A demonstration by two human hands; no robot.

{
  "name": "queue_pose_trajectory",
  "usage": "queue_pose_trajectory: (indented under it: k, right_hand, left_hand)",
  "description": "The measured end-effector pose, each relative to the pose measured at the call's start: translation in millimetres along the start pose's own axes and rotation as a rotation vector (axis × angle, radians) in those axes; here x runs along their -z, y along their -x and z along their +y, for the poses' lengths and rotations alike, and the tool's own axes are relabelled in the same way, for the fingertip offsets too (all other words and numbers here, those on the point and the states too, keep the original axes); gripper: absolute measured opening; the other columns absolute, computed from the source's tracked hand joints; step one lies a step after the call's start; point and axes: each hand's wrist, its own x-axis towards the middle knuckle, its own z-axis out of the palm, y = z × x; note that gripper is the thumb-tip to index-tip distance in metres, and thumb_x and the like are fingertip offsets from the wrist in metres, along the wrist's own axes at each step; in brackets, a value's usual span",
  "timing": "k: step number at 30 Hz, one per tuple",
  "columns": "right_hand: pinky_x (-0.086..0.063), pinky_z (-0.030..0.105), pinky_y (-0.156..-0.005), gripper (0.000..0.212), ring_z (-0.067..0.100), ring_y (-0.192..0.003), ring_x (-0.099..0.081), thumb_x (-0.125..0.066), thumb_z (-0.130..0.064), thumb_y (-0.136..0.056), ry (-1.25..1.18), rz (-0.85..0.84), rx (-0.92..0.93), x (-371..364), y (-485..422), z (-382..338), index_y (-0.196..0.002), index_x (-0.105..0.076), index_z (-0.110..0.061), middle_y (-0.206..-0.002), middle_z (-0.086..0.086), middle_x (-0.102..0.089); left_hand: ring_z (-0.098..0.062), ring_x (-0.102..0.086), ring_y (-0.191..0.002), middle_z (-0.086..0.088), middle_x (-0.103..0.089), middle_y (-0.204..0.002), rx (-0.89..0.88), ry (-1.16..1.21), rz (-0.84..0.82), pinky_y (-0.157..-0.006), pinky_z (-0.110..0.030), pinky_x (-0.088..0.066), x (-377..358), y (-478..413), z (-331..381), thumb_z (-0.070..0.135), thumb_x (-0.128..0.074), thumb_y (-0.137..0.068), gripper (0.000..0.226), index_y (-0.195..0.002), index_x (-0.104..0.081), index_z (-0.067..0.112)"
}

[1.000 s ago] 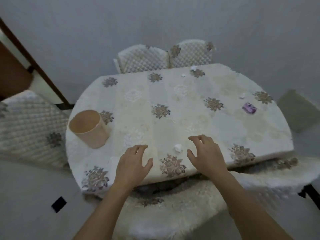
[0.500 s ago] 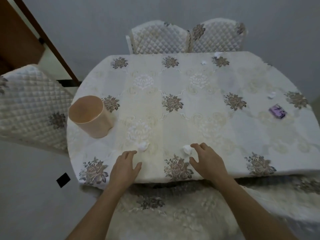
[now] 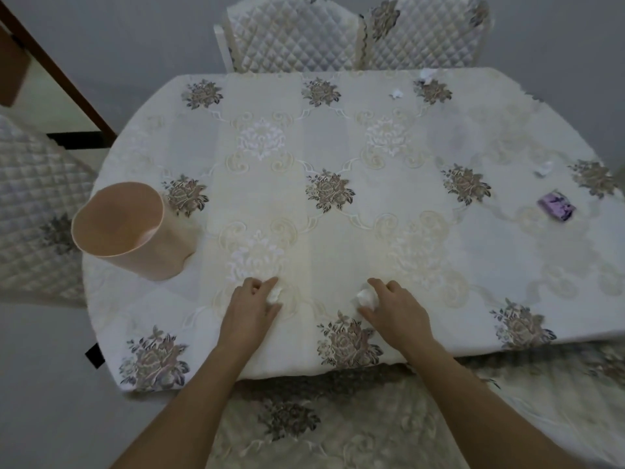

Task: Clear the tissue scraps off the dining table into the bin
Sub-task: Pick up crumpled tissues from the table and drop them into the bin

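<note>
The light is dim, cool and flat, with no source in sight and no glare on the table [image 3: 338, 252]. Shadows are soft: a faint one lies on the cloth just right of the bin [image 3: 135, 231] at the table's left end. Thin ones sit under the left hand [image 3: 250, 309] and right hand [image 3: 395, 313] near its front edge. The left scrap [image 3: 274, 294] and right scrap [image 3: 367, 297] they pinch show as pale blobs without fold detail. The table's middle is fairly sharp. Its right end smears, blurring the purple packet [image 3: 558, 206]. The wide lens bows the table's edges and bends the chairs [image 3: 294, 38] beyond its far side. Cloth hanging below the front edge looks soft and grainy.
</note>
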Motion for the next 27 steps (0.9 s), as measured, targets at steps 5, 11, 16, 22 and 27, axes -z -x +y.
queue_pose_trajectory:
  k: [5,11,16,22,27]
  right_hand:
    - [-0.049,0.032,-0.065,0.037,0.019,-0.09,-0.056,-0.058,-0.055,-0.09,0.019,0.058,0.028,-6,-2,-4,-0.117,-0.059,-0.03,-0.1,-0.003,-0.057]
    - [-0.042,0.027,-0.061,0.028,0.017,-0.089,-0.056,-0.059,-0.044,-0.093,0.022,0.049,0.062,-9,1,-4,-0.109,-0.059,-0.022,-0.101,-0.002,-0.058]
    - [-0.045,0.034,-0.062,0.023,0.02,-0.083,-0.056,-0.052,-0.04,-0.098,-0.149,0.02,0.044,-1,7,-4,-0.105,-0.054,-0.018,-0.092,0.0,-0.061]
    - [-0.051,0.037,-0.063,0.023,0.017,-0.074,-0.059,-0.054,-0.039,-0.097,-0.311,0.138,0.049,43,29,-10,-0.114,-0.056,-0.023,-0.086,-0.006,-0.063]
    - [-0.053,0.036,-0.072,0.029,0.016,-0.08,-0.064,-0.059,-0.035,-0.094,-0.405,0.297,0.117,100,54,-25,-0.121,-0.064,-0.027,-0.096,-0.007,-0.069]
  left_hand:
    - [-0.022,-0.052,-0.093,-0.007,-0.056,-0.11,-0.05,0.018,0.036,-0.08,-0.029,-0.043,-6,-5,-2,0.016,-0.07,-0.087,0.035,-0.122,-0.065,0.013]
    - [-0.006,-0.052,-0.081,0.002,-0.054,-0.102,-0.01,0.119,0.052,-0.072,-0.014,-0.039,-5,2,5,0.018,-0.071,-0.087,0.026,-0.113,-0.069,0.014]
    - [-0.004,-0.056,-0.086,0.005,-0.063,-0.102,0.073,0.304,0.062,-0.07,-0.005,-0.039,4,14,24,0.023,-0.068,-0.09,0.019,-0.109,-0.068,0.023]
    - [-0.003,-0.059,-0.069,0.009,-0.067,-0.081,-0.009,0.462,0.083,-0.058,-0.011,-0.043,33,45,65,0.033,-0.066,-0.091,0.01,-0.101,-0.064,0.032]
    - [-0.006,-0.061,-0.074,0.009,-0.067,-0.086,-0.068,0.521,0.226,-0.061,-0.018,-0.049,66,70,108,0.033,-0.066,-0.091,0.017,-0.108,-0.064,0.033]
